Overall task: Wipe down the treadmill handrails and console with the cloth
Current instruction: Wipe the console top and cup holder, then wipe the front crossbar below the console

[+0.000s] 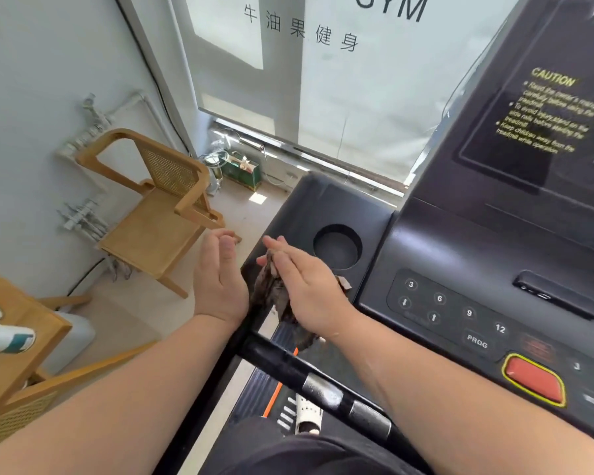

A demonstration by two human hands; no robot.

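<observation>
A dark, crumpled cloth [275,296] hangs under my right hand [300,286], which lies over it with straight fingers at the left edge of the black treadmill console [460,262]. My left hand [218,279] is held just left of the cloth, palm turned toward it, fingers relaxed, holding nothing. Below both hands the black front handrail [288,368] with metal sensor plates [323,392] runs diagonally. The left side handrail [220,365] drops away beneath my left wrist. A round cup holder [336,246] sits right of my right fingers.
Number keys [439,298] and a red stop button [532,380] lie on the console's lower panel. A wooden chair [158,214] stands by the wall at left. A wooden table [14,341] with a spray bottle [7,337] is at the near left. The treadmill belt [271,389] shows below.
</observation>
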